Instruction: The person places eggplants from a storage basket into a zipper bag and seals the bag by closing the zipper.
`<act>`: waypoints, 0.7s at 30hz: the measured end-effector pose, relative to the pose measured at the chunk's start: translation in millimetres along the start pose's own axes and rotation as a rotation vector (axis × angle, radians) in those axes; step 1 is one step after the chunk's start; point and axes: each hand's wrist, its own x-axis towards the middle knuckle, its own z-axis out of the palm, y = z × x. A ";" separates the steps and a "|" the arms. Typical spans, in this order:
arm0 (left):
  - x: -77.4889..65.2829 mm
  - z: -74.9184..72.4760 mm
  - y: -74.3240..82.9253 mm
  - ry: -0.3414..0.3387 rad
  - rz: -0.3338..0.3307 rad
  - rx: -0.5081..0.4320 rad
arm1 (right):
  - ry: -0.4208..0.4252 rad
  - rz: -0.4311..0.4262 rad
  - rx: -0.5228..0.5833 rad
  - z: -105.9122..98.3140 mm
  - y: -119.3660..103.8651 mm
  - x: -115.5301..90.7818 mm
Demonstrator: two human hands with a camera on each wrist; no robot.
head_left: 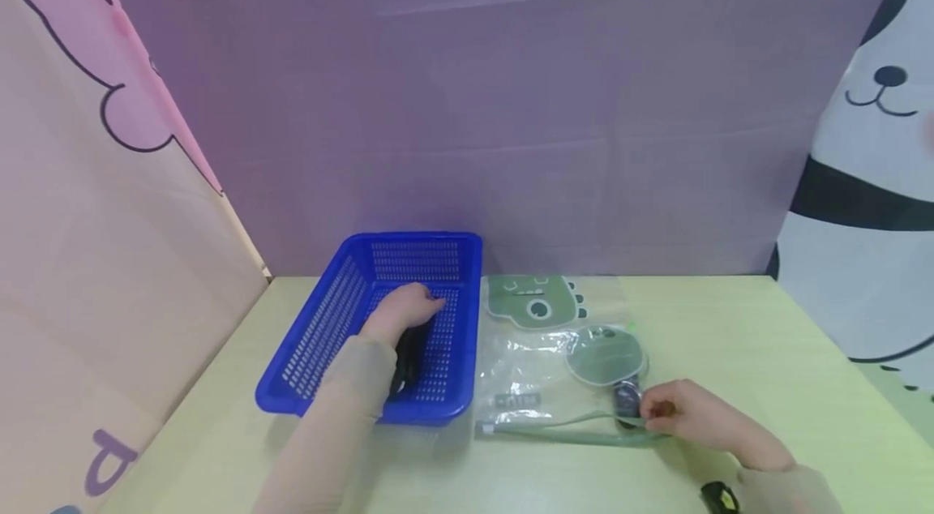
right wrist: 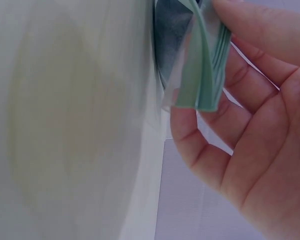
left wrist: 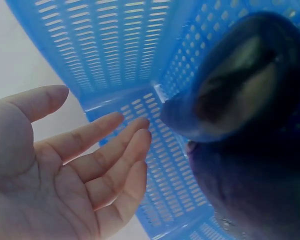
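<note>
Inside the blue basket (head_left: 476, 319), my left hand (head_left: 404, 310) hovers with loosely bent fingers and holds nothing. Close by it are dark, glossy items (left wrist: 240, 90), seen as a long black shape (head_left: 412, 356) in the head view; their kind is unclear. My right hand (head_left: 689, 414) pinches the green zip edge (right wrist: 200, 75) of a clear zip bag (head_left: 521, 364) at its right end. The bag lies flat, printed with green cartoon dinosaur shapes. A dark round-ended thing (head_left: 627, 400) shows inside near the mouth, close to my right fingers.
The bag's white slider (head_left: 487, 429) sits at the left end of the zip. Basket and bag stand side by side on a pale table (head_left: 737, 352). A purple cloth (head_left: 511, 92) hangs behind, with printed cloths at both sides. A small black object (head_left: 720, 498) shows by my right sleeve.
</note>
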 end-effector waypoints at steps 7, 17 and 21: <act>4.7 5.0 -7.0 0.021 0.012 -0.001 | -0.010 -0.001 -0.007 -0.4 1.5 0.8; -0.2 11.3 -8.3 -0.074 -0.041 -0.056 | -0.009 -0.025 -0.007 0.2 3.8 0.7; -1.4 12.1 -9.6 -0.076 -0.042 -0.032 | -0.010 -0.011 0.007 1.3 2.9 0.8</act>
